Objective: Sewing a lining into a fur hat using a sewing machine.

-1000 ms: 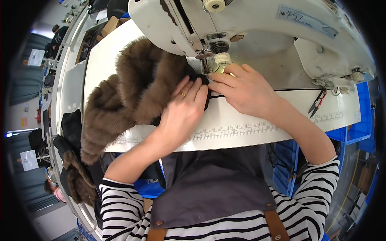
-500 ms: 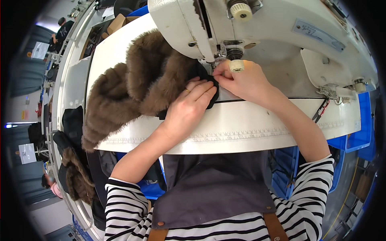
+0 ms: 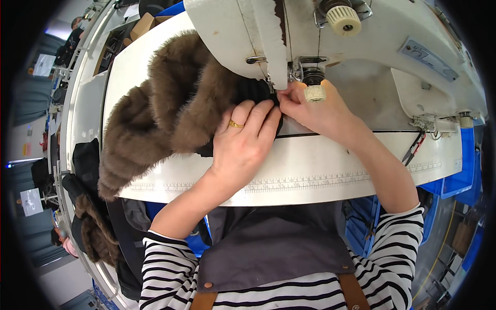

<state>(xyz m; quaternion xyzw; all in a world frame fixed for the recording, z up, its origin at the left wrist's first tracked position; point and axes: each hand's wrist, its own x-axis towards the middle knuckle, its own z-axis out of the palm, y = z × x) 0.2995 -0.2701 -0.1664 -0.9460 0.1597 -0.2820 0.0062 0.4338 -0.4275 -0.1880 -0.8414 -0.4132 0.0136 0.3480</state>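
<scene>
A brown fur piece (image 3: pixel 178 98) with black fabric (image 3: pixel 250 92) along its right side lies bunched beneath the head of a white sewing machine (image 3: pixel 356 51). My left hand (image 3: pixel 245 137) rests flat on the black fabric, its fingers stretched toward the presser foot (image 3: pixel 271 89) and a gold ring on one of them. Just right of the foot, my right hand (image 3: pixel 320 111) pinches the edge of the black fabric between thumb and forefinger. A cream tension knob (image 3: pixel 315 93) covers part of that hand. The stitching point itself is mostly hidden.
Red-and-black thread snips (image 3: pixel 415 149) lie at the table's right. A ruler scale (image 3: pixel 289 183) runs along the front of the white tabletop (image 3: pixel 330 155). Blue bins (image 3: pixel 454 165) stand below right. More fur and black pieces (image 3: pixel 95 227) hang at the left.
The view has come closer to the machine. My left hand has turned so its fingers point more away from me, and both hands remain at the black fabric beside the presser foot.
</scene>
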